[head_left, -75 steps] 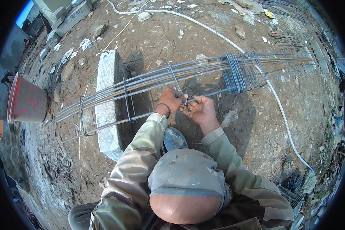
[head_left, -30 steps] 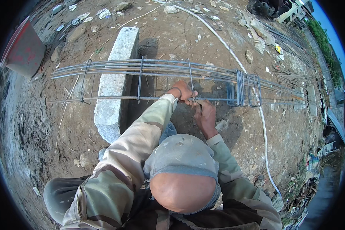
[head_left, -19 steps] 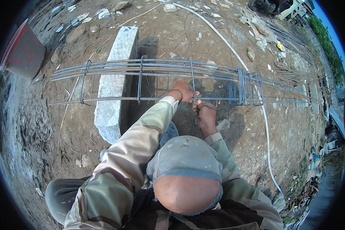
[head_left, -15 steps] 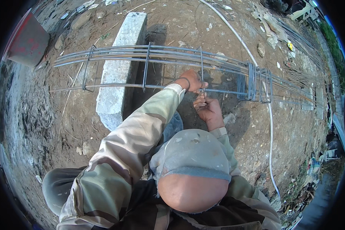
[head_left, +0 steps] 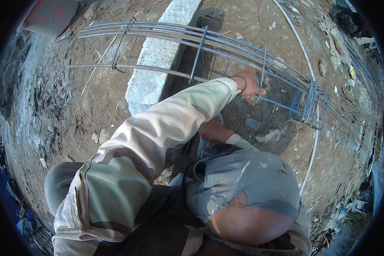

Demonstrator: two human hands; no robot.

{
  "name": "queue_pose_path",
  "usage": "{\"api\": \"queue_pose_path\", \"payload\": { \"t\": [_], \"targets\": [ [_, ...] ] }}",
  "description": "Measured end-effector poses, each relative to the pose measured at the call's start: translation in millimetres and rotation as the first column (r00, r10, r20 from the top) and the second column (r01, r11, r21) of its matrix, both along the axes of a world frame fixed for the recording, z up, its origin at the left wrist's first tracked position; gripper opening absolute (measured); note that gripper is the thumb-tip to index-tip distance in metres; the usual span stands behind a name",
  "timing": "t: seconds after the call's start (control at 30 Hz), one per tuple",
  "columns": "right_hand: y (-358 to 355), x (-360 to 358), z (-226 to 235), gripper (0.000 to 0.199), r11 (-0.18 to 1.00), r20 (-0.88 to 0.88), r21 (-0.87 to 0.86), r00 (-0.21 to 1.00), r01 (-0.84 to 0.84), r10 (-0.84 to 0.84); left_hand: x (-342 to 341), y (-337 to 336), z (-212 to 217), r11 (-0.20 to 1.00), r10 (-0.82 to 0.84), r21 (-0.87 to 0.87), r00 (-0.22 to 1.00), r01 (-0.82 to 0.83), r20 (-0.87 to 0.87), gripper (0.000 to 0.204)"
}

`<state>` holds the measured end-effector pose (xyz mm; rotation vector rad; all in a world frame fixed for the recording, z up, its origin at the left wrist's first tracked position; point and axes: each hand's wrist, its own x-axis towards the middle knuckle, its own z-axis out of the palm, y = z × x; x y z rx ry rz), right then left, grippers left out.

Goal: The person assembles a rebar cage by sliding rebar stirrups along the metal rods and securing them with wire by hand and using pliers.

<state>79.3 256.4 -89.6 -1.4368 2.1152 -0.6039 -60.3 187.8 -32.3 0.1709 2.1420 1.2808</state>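
A cage of long steel rebar (head_left: 166,33) stretches across the view, with square stirrups (head_left: 198,55) set along it. My left hand (head_left: 248,84) is closed around the near lower bar where a stirrup meets it, thumb side to the right. My right hand (head_left: 215,130) is drawn back below my left forearm, close to my knee. The left sleeve covers its fingers, so what it holds cannot be seen. Several stirrups (head_left: 305,104) are bunched together on the bars to the right of my left hand.
A long pale concrete block (head_left: 147,87) lies under the cage at left. A reddish bucket (head_left: 51,18) stands at the far left. A white hose (head_left: 301,40) runs along the right. Loose thin rods (head_left: 350,100) lie beyond. My torn-trousered knee (head_left: 247,192) fills the lower middle.
My right hand has left the bar joint and pulled back toward my body, under the left forearm. My left hand stays at the joint. The whole view has shifted and tilted.
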Motion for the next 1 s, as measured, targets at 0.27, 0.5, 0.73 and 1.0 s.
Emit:
{"api": "queue_pose_path", "payload": {
  "t": [0.27, 0.5, 0.73, 1.0],
  "targets": [
    [-5, 0, 0, 0.014, 0.945, -0.046, 0.022, 0.944, -0.325, 0.326, 5, 0, -3, 0.996, 0.09, -0.014, 0.992, -0.091, -0.091, 0.043],
    [-3, 15, -72, 0.022, 0.923, 0.206, 0.147, 0.924, -0.354, 0.322, 34, -2, 9, 0.965, 0.16, -0.101, 0.847, -0.242, -0.508, 0.034],
    [46, 11, -40, 0.035, 0.853, -0.036, -0.468, 0.959, 0.231, -0.279, 156, -23, -3, 0.873, 0.443, 0.258, 0.45, -0.415, -0.775, 0.028],
    [65, 29, 7, 0.024, 0.645, 0.033, -0.583, 0.808, 0.494, -0.589, 172, -44, -67, 0.695, 0.719, 0.134, 0.688, -0.706, -0.104, 0.058]
  ]
}}
